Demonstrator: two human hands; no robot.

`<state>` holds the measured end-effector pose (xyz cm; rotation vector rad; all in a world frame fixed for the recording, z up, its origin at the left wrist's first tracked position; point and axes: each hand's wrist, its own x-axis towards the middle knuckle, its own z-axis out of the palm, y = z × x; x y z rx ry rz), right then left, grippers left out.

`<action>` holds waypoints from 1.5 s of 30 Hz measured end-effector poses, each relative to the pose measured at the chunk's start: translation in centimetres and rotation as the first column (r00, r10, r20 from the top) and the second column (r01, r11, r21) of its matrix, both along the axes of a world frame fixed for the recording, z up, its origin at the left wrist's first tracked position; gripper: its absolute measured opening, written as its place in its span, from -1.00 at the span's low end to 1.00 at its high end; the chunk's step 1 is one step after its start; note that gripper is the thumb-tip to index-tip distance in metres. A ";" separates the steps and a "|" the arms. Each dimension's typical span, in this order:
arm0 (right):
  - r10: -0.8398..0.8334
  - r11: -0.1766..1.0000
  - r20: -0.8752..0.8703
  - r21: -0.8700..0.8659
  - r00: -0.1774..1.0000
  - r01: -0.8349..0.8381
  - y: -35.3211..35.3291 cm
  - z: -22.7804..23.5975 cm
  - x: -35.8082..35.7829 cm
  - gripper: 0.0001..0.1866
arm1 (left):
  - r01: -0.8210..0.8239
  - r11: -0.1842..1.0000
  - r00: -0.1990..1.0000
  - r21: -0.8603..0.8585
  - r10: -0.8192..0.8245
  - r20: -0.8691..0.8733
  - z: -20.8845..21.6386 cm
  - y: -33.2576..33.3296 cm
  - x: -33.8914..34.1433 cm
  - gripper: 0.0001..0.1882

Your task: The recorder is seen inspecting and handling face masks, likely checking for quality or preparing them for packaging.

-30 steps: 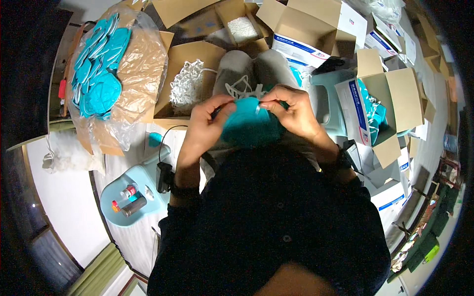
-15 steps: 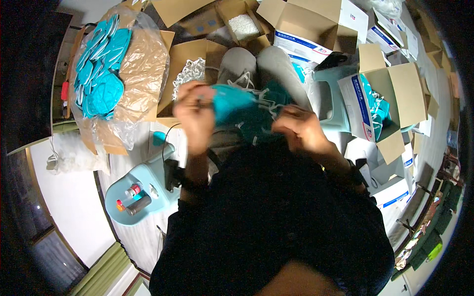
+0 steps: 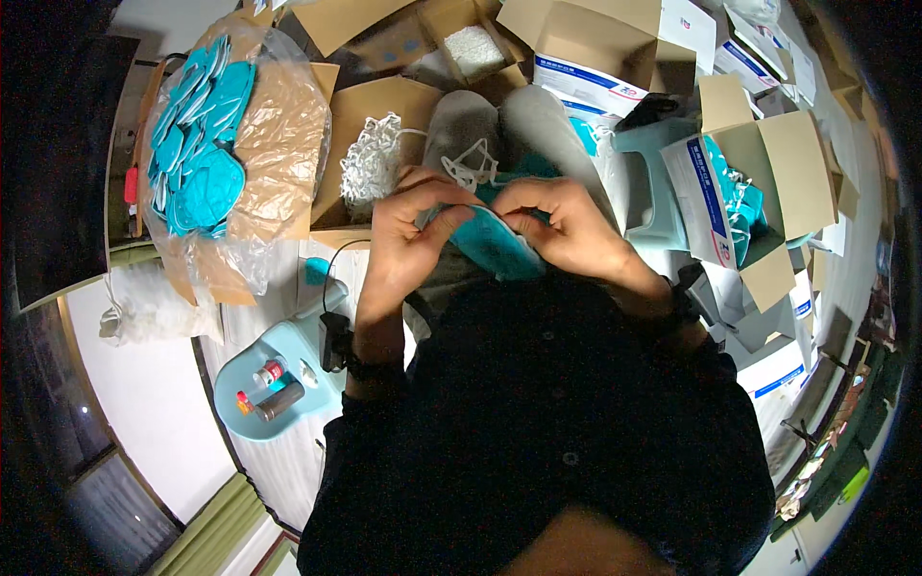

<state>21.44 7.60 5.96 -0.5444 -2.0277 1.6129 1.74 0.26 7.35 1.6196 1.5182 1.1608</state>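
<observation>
In the head view, looking down at a seated person's lap, the left hand (image 3: 411,240) and right hand (image 3: 567,226) have drawn together from the wider, blurred spread of 0.5 seconds ago, so 1 teal mask (image 3: 495,248) is now gripped at both sides instead of stretched loosely between them. It lies tilted above the lap, a pale edge along its right; the fingers of both hands pinch its upper rim. White straps (image 3: 469,163) loop just beyond, near an open box holding a heap of white cord (image 3: 373,165). At far left is a pile of teal masks (image 3: 206,187). Printing shows on the blue bands of 2 white cartons, an upper carton (image 3: 588,84) and a right-hand carton (image 3: 699,206); a bottle (image 3: 271,372) wears a tiny red label
</observation>
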 end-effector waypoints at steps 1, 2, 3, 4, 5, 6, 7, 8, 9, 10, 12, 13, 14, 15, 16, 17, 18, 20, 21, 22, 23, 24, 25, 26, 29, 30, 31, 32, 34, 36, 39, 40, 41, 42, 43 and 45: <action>-0.013 0.998 -0.005 0.067 1.000 0.014 -0.1 -0.2 0.2 -0.77 | -0.017 1.000 1.000 0.016 0.016 0.019 -0.3 -0.1 -0.2 -0.86; -0.028 0.991 -0.010 0.134 1.000 0.029 -0.4 -0.3 0.6 -0.76 | -0.032 0.999 0.999 0.033 0.031 0.039 -0.6 -0.2 -0.4 -0.88; -0.043 0.979 -0.017 0.200 0.999 0.045 -0.7 -0.4 1.0 -0.75 | -0.189 0.982 0.970 -0.001 0.187 0.153 -1.3 -0.5 -0.9 -0.88; -0.028 0.965 -0.041 0.259 0.999 0.038 -1.0 0.2 1.7 -0.88 | -0.342 0.938 0.905 -0.050 0.344 0.252 -1.8 -1.2 -1.8 -0.87; -0.054 0.979 -0.046 0.196 0.998 0.062 -1.7 0.6 2.6 -0.88 | -0.477 0.872 0.806 -0.111 0.484 0.341 -2.7 -1.9 -3.0 -0.87; -0.032 0.983 -0.007 0.183 0.999 0.033 -2.0 0.5 3.5 -0.88 | -0.473 0.877 0.754 -0.082 0.451 0.478 -3.6 -2.7 -5.8 -0.85; -0.021 0.986 0.037 0.165 0.999 0.015 -2.2 0.3 4.2 -0.87 | -0.463 0.884 0.687 -0.059 0.400 0.606 -3.1 -2.6 -7.0 -0.82; -0.003 0.989 0.038 0.149 0.999 -0.003 -2.1 0.2 4.2 -0.87 | -0.441 0.895 0.693 -0.072 0.391 0.606 -2.7 -3.0 -7.2 -0.82; 0.017 0.991 0.038 0.131 0.999 -0.022 -2.0 0.1 3.9 -0.86 | -0.360 0.931 0.699 -0.064 0.315 0.641 -2.7 -2.7 -7.0 -0.83; 0.039 0.992 0.031 0.117 0.999 -0.042 -1.8 0.2 3.5 -0.85 | -0.281 0.959 0.702 -0.048 0.239 0.671 -2.3 -2.4 -6.5 -0.84; -0.051 0.975 -0.066 0.212 0.997 0.064 -1.5 -0.5 2.1 -0.82 | -0.112 0.994 0.722 0.018 0.069 0.689 -2.3 -1.9 -6.0 -0.86; -0.097 0.959 -0.113 0.255 0.989 0.124 -1.5 -0.7 1.3 -0.81 | -0.050 0.996 0.713 0.068 -0.012 0.701 -3.0 -1.5 -5.7 -0.88; -0.201 0.953 -0.109 0.207 0.973 0.221 -1.4 0.8 0.1 -0.73 | -0.006 0.997 0.720 0.078 -0.050 0.692 -2.8 -1.3 -5.1 -0.88; -0.189 0.975 -0.020 0.119 0.982 0.190 -1.2 2.0 -0.9 -0.72 | 0.039 0.995 0.726 0.088 -0.088 0.682 -2.4 -1.1 -4.5 -0.88; -0.166 0.986 0.069 0.027 0.984 0.164 -1.0 2.9 -1.7 -0.71 | 0.030 0.998 0.770 0.058 -0.060 0.635 -2.1 -1.1 -3.8 -0.88; -0.154 0.987 0.038 0.052 0.987 0.151 -0.9 2.1 -2.4 -0.72 | 0.018 0.999 0.811 0.029 -0.032 0.584 -2.0 -1.0 -3.3 -0.87; -0.141 0.987 0.010 0.075 0.990 0.140 -0.9 1.4 -3.0 -0.73 | 0.004 1.000 0.848 0.001 -0.004 0.529 -2.0 -1.0 -2.7 -0.87; -0.136 0.965 -0.073 0.217 0.988 0.149 -0.7 -0.3 -4.1 -0.77 | 0.014 1.000 0.841 0.002 -0.013 0.540 -2.1 -1.0 -2.5 -0.86; -0.139 0.928 -0.129 0.330 0.982 0.175 -0.7 -1.1 -4.3 -0.79 | 0.015 1.000 0.856 -0.001 -0.012 0.517 -2.1 -1.0 -2.7 -0.85; -0.123 0.931 -0.128 0.330 0.984 0.159 -0.9 -2.0 -4.0 -0.90 | 0.025 0.999 0.780 0.043 -0.046 0.624 -2.8 -1.1 -3.3 -0.82; -0.090 0.924 -0.113 0.361 0.990 0.125 -1.0 -2.0 -3.3 -0.93 | 0.024 0.996 0.691 0.086 -0.078 0.719 -3.5 -1.3 -3.9 -0.79; -0.057 0.915 -0.096 0.392 0.994 0.090 -1.4 -1.7 -2.4 -0.95 | -0.242 0.969 0.745 -0.042 0.214 0.631 -3.7 -2.2 -4.2 -0.76; -0.016 0.907 -0.085 0.417 0.996 0.050 -2.1 -1.3 -1.5 -0.97 | -0.348 0.935 0.525 -0.070 0.256 0.812 -5.6 -3.2 -6.5 -0.79; -0.040 0.926 -0.045 0.373 0.998 0.053 -2.6 -0.6 -0.1 -0.97 | -0.393 0.918 0.424 -0.040 0.220 0.878 -5.7 -3.2 -8.9 -0.79; 0.009 0.972 0.122 0.234 0.992 -0.038 -3.0 -1.6 3.4 -0.98 | -0.494 0.851 0.461 -0.181 0.432 0.775 -4.3 -3.9 -10.3 -0.78; 0.064 0.974 0.208 0.201 0.976 -0.106 -2.8 -2.1 4.3 -0.98 | -0.356 0.915 0.591 -0.190 0.378 0.713 -4.0 -3.7 -10.1 -0.76; 0.126 0.970 0.280 0.168 0.952 -0.178 -2.6 -2.4 4.9 -0.98 | -0.233 0.932 0.754 -0.277 0.353 0.554 -2.6 -3.8 -9.3 -0.72; 0.187 0.961 0.348 0.130 0.918 -0.245 -2.4 -2.6 5.1 -0.97 | -0.038 0.961 0.787 -0.275 0.198 0.584 -3.9 -3.6 -9.5 -0.70; 0.006 0.953 0.369 0.279 0.929 -0.117 -1.9 -3.1 4.3 -0.95 | 0.025 0.933 0.905 -0.359 0.132 0.405 -6.7 -3.2 -8.0 -0.70; -0.138 0.949 0.373 0.315 0.918 0.015 -1.5 -3.0 3.7 -0.92 | -0.129 0.885 0.974 -0.448 0.197 0.109 -7.3 -2.0 -3.7 -0.73; -0.245 0.962 0.375 0.205 0.894 0.178 -1.2 -2.6 2.1 -0.86 | -0.174 0.854 0.983 -0.490 0.179 -0.037 -7.0 -1.6 -0.7 -0.79; -0.238 0.967 0.359 0.172 0.903 0.187 -1.1 -3.3 1.9 -0.83 | -0.171 0.861 0.985 -0.479 0.166 -0.053 -7.3 -1.6 -0.2 -0.81; -0.220 0.973 0.308 0.142 0.925 0.184 -1.0 -3.4 1.7 -0.82 | -0.169 0.868 0.986 -0.468 0.155 -0.069 -7.4 -1.5 0.1 -0.84; -0.203 0.977 0.256 0.112 0.945 0.179 -0.9 -3.4 1.5 -0.81 | -0.154 0.874 0.980 -0.461 0.195 0.041 -7.3 -1.7 0.2 -0.86; -0.207 0.976 0.213 0.106 0.955 0.188 -1.0 -3.6 1.3 -0.81 | -0.144 0.878 0.962 -0.456 0.233 0.145 -6.3 -1.9 0.2 -0.87; -0.240 0.967 0.143 0.126 0.960 0.223 -1.2 -3.8 0.9 -0.81 | -0.145 0.872 0.907 -0.468 0.306 0.289 -5.4 -2.1 0.0 -0.89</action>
